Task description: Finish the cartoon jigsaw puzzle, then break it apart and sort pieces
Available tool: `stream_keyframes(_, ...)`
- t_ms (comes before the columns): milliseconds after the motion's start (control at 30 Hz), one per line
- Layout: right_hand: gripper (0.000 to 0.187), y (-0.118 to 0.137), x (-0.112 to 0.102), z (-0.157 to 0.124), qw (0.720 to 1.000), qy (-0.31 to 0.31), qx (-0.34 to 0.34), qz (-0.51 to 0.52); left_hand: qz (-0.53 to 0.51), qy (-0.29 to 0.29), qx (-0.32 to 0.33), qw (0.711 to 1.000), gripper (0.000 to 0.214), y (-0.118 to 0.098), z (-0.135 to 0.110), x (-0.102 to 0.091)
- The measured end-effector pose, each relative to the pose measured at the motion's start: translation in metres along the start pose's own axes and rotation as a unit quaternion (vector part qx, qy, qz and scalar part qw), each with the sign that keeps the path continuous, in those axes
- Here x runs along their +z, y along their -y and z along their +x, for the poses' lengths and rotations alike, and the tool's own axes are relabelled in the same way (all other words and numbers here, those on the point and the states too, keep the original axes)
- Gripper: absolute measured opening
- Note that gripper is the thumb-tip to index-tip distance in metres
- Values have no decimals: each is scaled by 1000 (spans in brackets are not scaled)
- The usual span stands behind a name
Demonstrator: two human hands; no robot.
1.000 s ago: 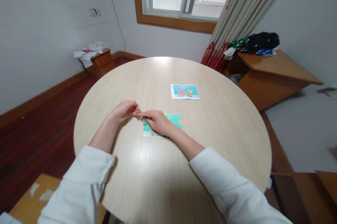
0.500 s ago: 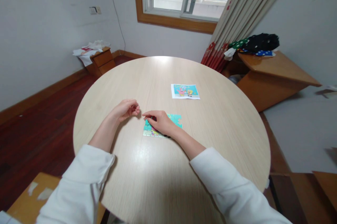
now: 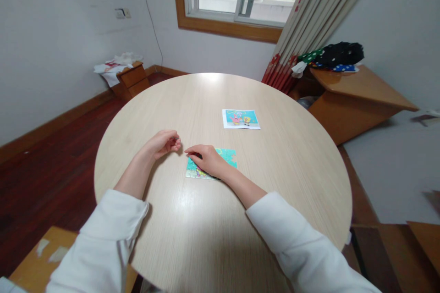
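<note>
A partly assembled jigsaw puzzle (image 3: 227, 153), mostly turquoise with pink and yellow parts, lies flat on the round table. My right hand (image 3: 207, 159) covers its middle, with thumb and forefinger drawn close together at the upper left edge, on a puzzle piece there; the fingers hide most of that piece. Left of the puzzle, my left hand (image 3: 165, 143) rests on the tabletop with its fingers curled in. Whatever it may hold is hidden. Beyond the puzzle lies a printed picture (image 3: 241, 119) of a pink and a yellow cartoon figure.
The pale round table (image 3: 275, 164) spans the middle of the view. A wooden cabinet (image 3: 357, 100) with clothes on top stands at the right, beside a curtain (image 3: 319, 13). At the lower left is a wooden seat (image 3: 41, 261). A small drawer unit (image 3: 134, 80) stands at the far left.
My right thumb and forefinger have closed slightly at the puzzle's upper left edge. My left hand stays curled in place. The whole view has shifted a little.
</note>
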State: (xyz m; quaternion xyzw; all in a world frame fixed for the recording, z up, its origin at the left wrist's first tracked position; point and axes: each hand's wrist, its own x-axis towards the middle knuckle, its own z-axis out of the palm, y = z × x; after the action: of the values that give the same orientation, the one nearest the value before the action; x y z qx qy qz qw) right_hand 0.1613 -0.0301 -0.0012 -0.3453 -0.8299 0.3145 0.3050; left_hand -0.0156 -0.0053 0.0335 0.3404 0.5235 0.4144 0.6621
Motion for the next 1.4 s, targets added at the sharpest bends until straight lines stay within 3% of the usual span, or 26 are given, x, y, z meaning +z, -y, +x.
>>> stream_keyframes(300, 39, -4, 2, -1, 999, 8, -26, -18, 15, 3, 4, 1000, 18, -1, -1, -1)
stream_keyframes(433, 44, -5, 3, -3, 998, -18, -34, -58, 15, -5, 5, 1000, 19, -2, -1, -1)
stream_keyframes(567, 34, -5, -1, -3, 996, -72, -22, -42, 17, -9, 2, 1000, 18, -2, 0, -3)
stream_keyframes(700, 24, -11, -24, -5, 976, -217, -4, -25, -2, -20, 2, 1000, 17, -1, 3, -7)
stream_keyframes(800, 20, -27, -52, -13, 955, -292, 30, -49, -22, -50, -5, 998, 21, -1, 5, -10)
stream_keyframes(1000, 19, -61, -96, -48, 918, -375, 98, -84, -40, -56, 0, 998, 23, -2, 5, -10)
stream_keyframes(1200, 21, -69, -109, -64, 900, -407, 141, -75, -34, -59, 14, 998, 22, -3, 4, -9)
stream_keyframes(1400, 19, -56, -96, -57, 922, -364, 119, -61, 38, -7, 27, 999, 24, 1, 0, -1)
